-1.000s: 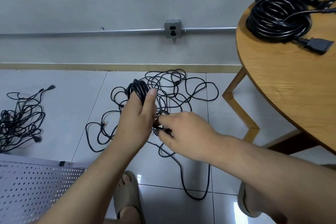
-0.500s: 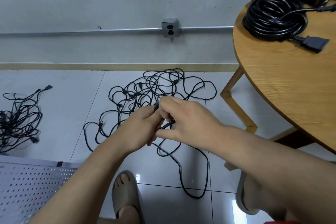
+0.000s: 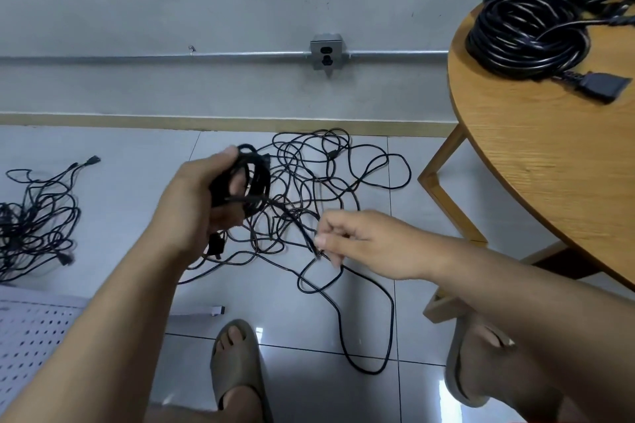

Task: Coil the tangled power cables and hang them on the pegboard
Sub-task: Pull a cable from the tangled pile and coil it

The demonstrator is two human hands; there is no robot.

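Mid-coiling: cable coil (image 3: 252,178) gripped by left hand (image 3: 197,206), loose strand (image 3: 293,218) pinched by right hand (image 3: 364,244) at four o'clock. Next, probably another loop.

A plain indoor utility or workshop-type room, viewed looking down. The wall (image 3: 171,3) is bare grey plaster, with a metal conduit pipe (image 3: 137,57) running along its surface into a metal outlet box (image 3: 326,51). A wooden skirting board (image 3: 137,120) meets a floor (image 3: 120,154) of large, glossy pale tiles. Tangled power cables (image 3: 309,182) lie on the floor, with a second heap (image 3: 37,220) at the left. A round wooden desk (image 3: 549,182) at the right carries thick coiled cables (image 3: 525,41). A white perforated pegboard (image 3: 31,336) lies flat at the lower left. The person wears soft slippers (image 3: 237,364), suggesting an informal workspace.
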